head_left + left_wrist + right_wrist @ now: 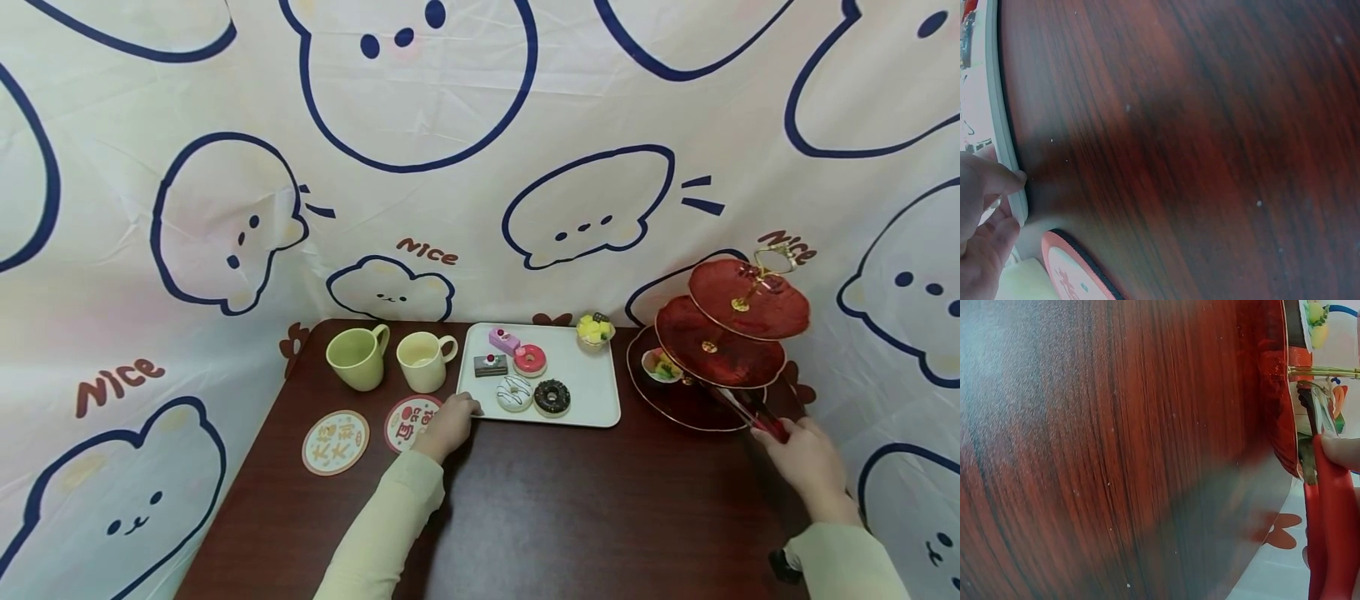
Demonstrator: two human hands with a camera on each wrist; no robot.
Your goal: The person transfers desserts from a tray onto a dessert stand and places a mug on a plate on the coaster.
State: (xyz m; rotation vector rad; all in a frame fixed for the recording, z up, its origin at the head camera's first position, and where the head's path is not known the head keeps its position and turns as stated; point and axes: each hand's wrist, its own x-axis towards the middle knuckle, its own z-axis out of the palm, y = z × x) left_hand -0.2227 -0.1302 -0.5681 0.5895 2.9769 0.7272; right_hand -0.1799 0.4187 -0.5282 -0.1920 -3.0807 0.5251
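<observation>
My left hand [452, 423] pinches the front left corner of a white tray [592, 392], thumb and fingers on its rim [1007, 134]. On the tray sit a white-striped donut [513, 393], a chocolate donut [552, 398], a pink donut [530, 360], two small cake slices and a yellow fruit tart [595, 330]. My right hand [808, 460] grips red-handled tongs [1335, 525]. Their tips reach over the bottom plate of a red three-tier stand [720, 346], beside a colourful piece [1339, 400]; whether they touch it I cannot tell. A fruit tart [663, 365] sits on that plate's left.
A green mug [356, 360] and a cream mug [422, 362] stand left of the tray. Before them lie two round coasters, one yellow-lettered [335, 442] and one red [408, 421]. A printed cloth [465, 200] hangs behind the dark wooden table [600, 517].
</observation>
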